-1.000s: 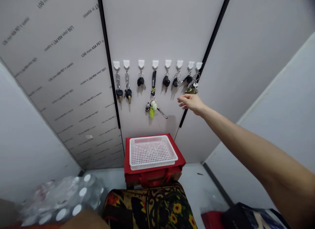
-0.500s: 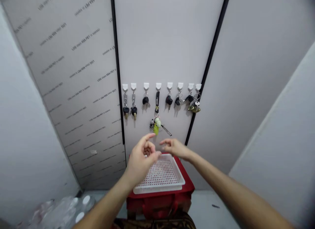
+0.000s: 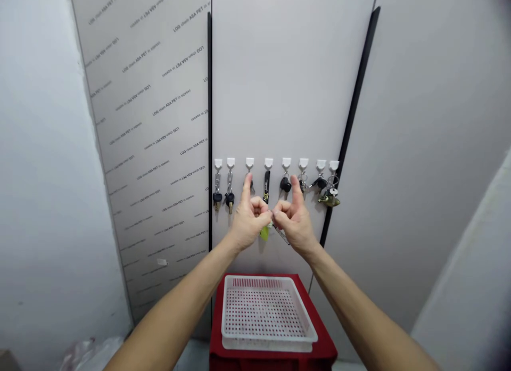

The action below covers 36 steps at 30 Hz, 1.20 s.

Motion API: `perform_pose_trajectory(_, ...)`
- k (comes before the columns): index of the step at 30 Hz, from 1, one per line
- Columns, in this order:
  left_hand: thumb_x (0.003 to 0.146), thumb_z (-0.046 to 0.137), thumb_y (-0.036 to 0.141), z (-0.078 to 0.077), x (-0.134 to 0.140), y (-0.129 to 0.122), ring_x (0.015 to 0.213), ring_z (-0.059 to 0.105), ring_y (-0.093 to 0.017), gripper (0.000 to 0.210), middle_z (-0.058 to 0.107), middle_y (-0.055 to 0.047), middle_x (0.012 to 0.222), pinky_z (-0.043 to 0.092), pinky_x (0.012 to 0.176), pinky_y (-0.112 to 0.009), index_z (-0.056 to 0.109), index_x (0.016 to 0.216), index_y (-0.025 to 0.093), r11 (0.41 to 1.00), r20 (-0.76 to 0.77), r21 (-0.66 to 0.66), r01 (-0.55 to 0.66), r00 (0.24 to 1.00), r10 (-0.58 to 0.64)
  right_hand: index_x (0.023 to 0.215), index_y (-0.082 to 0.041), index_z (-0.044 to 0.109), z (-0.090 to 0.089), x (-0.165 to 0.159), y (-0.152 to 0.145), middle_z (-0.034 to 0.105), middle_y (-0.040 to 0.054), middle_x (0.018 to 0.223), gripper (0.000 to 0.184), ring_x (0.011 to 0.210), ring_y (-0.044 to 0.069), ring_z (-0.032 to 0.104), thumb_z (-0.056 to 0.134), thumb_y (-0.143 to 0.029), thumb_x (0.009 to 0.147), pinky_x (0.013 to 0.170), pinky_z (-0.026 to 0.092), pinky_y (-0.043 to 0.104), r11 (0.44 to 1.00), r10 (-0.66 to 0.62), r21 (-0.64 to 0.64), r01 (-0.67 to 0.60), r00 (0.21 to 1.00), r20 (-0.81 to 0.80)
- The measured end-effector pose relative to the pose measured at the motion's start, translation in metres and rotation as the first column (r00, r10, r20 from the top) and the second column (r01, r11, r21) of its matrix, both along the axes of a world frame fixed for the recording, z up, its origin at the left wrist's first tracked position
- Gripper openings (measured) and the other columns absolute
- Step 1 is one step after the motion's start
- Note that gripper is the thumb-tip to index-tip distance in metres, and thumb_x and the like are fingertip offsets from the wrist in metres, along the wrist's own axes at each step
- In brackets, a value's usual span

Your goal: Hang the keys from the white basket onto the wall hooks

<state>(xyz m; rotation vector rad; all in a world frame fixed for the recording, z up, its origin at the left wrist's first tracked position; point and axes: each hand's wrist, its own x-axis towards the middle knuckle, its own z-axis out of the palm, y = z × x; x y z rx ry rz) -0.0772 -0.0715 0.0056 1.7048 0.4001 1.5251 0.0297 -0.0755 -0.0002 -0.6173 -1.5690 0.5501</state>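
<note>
My left hand (image 3: 250, 222) and my right hand (image 3: 297, 223) are raised in front of the wall, their thumb tips close together or touching. Each index finger points up and the other fingers curl; neither hand holds anything I can see. Behind them, a row of white hooks (image 3: 286, 162) carries several sets of keys. A black strap (image 3: 266, 183) with a lime-green tag (image 3: 264, 232) hangs behind the hands, partly hidden. Keys with black heads (image 3: 229, 198) hang on the left, and a black-headed key (image 3: 285, 184) shows between the index fingers. A fuller key bunch (image 3: 329, 199) hangs far right.
Below the hands, a white perforated plastic basket (image 3: 311, 335) stands on a red box or bag (image 3: 325, 354). Dark vertical strips (image 3: 209, 131) edge the middle wall panel. A clear plastic bundle (image 3: 93, 355) lies at the lower left.
Both hands have risen in front of the hanging keys and come together, index fingers now pointing up. The view has shifted, so the hooks sit lower and the basket shows more fully.
</note>
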Motion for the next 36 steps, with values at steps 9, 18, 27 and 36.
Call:
perform_pose_trajectory(9,0.056,0.05,0.014,-0.025,-0.032,0.054,0.055,0.043,-0.005,0.053,0.047,0.002,0.065,0.037,0.058,-0.02,0.035,0.107,0.017,0.913,-0.16,-0.098,-0.396,0.912,0.378,0.101,-0.013,0.042,-0.013,-0.011,0.041,0.038,-0.0071,0.044,0.041,0.037,0.004,0.034,0.042,-0.024,0.062,0.039,0.031,0.018,0.956,-0.123,-0.235,0.174,0.969,0.215)
perform_pose_trajectory(18,0.056,0.052,0.03,-0.019,-0.056,0.121,0.098,0.033,-0.02,0.041,0.036,-0.005,0.108,0.029,0.08,-0.031,0.045,0.096,0.022,0.375,-0.346,0.236,-0.897,0.283,0.894,0.098,-0.017,0.046,0.019,-0.033,0.118,0.056,0.0057,0.083,0.044,0.076,0.016,0.049,0.045,-0.038,0.059,0.066,0.035,0.027,0.649,-0.699,0.001,0.761,0.595,0.398)
perform_pose_trajectory(27,0.059,0.05,0.032,-0.035,-0.034,0.14,0.093,0.035,-0.02,0.032,0.035,-0.004,0.104,0.03,0.075,-0.032,0.048,0.089,0.025,0.321,-0.436,0.273,-0.907,0.18,0.882,0.082,-0.018,0.052,0.011,-0.039,0.141,0.057,0.0034,0.067,0.03,0.064,0.014,0.05,0.043,-0.037,0.06,0.055,0.035,0.022,0.637,-0.66,-0.003,0.771,0.547,0.515)
perform_pose_trajectory(36,0.069,0.035,0.028,-0.021,-0.055,0.135,0.084,0.041,-0.015,0.022,0.047,-0.004,0.087,0.034,0.065,-0.024,0.055,0.076,0.022,0.425,-0.497,0.317,-0.848,0.234,0.836,0.052,-0.016,0.049,0.018,-0.02,0.132,0.053,0.0017,0.05,0.031,0.045,0.009,0.044,0.028,-0.032,0.068,0.049,0.032,0.019,0.737,-0.596,0.032,0.675,0.627,0.501)
